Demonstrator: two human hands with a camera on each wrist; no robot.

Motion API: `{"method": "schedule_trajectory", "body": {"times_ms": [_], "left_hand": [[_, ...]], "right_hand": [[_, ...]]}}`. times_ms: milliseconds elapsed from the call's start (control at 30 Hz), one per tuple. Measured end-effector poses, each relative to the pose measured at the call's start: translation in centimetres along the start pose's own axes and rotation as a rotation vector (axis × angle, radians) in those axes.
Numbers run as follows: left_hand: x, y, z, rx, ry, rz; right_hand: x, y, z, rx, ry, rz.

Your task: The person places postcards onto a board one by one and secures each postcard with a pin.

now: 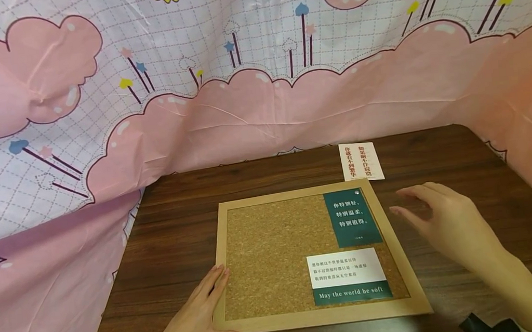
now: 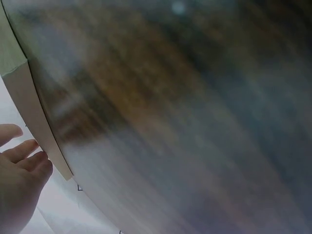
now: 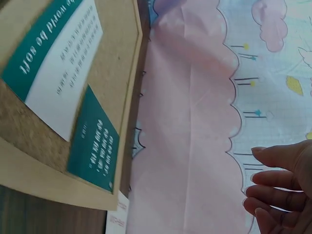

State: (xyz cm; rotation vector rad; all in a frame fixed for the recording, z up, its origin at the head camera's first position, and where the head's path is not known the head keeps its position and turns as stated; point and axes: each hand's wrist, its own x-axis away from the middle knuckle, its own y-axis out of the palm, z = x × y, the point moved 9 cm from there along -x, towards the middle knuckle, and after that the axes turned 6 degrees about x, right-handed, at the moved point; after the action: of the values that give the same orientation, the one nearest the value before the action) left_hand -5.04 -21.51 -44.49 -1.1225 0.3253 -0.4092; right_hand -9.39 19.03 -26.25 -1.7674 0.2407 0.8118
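Observation:
A cork board (image 1: 273,259) with a pale wooden frame lies on the dark table. My left hand (image 1: 195,315) rests at its lower left corner, fingertips on the left edge and thumb along the bottom edge. A green card (image 1: 356,226) with white writing sits at the board's upper right, a small silver pin (image 1: 356,192) at its top corner. Below it lies a white and green card (image 1: 346,269) reading "May the world be soft". My right hand (image 1: 448,219) hovers beside the right edge, thumb and fingers apart with nothing between them; the right wrist view shows this hand (image 3: 285,187) too.
Behind the board, a white card (image 1: 361,161) with red writing lies on the wooden table (image 1: 168,231). A pink and white patterned cloth (image 1: 243,121) hangs around the back and sides. Something black (image 1: 487,326) shows near the right forearm.

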Motion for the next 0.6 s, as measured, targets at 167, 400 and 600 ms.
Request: {"method": "schedule_trajectory", "body": {"times_ms": [167, 400, 600], "left_hand": [[0.0, 0.1, 0.0, -0.008, -0.003, -0.004], [-0.2, -0.3, 0.4, -0.030, 0.016, 0.007], [-1.2, -1.6, 1.9, -0.086, 0.095, 0.076]], "right_hand": [[-0.5, -0.8, 0.9, 0.019, 0.016, 0.014], [-0.9, -2.1, 1.8, 0.048, 0.011, 0.068], [-1.3, -3.7, 2.8, 0.077, 0.044, 0.107]]}}
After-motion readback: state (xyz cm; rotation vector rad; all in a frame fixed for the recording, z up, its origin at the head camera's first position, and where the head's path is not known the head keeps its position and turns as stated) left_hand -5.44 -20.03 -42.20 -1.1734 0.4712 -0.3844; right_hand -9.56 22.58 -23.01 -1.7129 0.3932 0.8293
